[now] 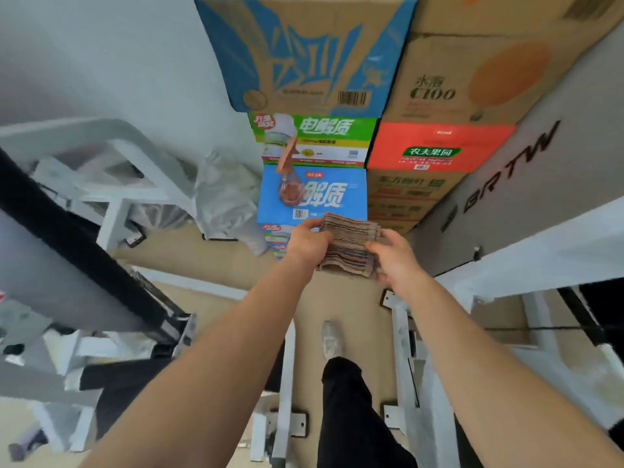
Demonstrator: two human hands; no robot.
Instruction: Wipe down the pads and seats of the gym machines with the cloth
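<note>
While both bare arms reach forward from the bottom of the view, the folded striped cloth is held in mid-air between the two hands, in front of a tall stack of drink cartons. The left hand grips the cloth's left edge, its fingers curled over the top corner and closed on the fabric. The right hand takes the right edge, thumb lying across the cloth's face and the remaining fingers wrapped behind it, so they too are clamped on the cloth. The cloth shows bands of pink, brown and pale colour and looks folded into a thick pad. Behind it stand a blue carton, a green carton above that, and an orange carton to the right, with brown cardboard boxes stacked higher. White machine frames run along both sides on the tan floor, and a black pad slants across the left. A dark trouser leg and a pale shoe show below the hands. Crumpled pale plastic sheeting lies near the wall at left.
</note>
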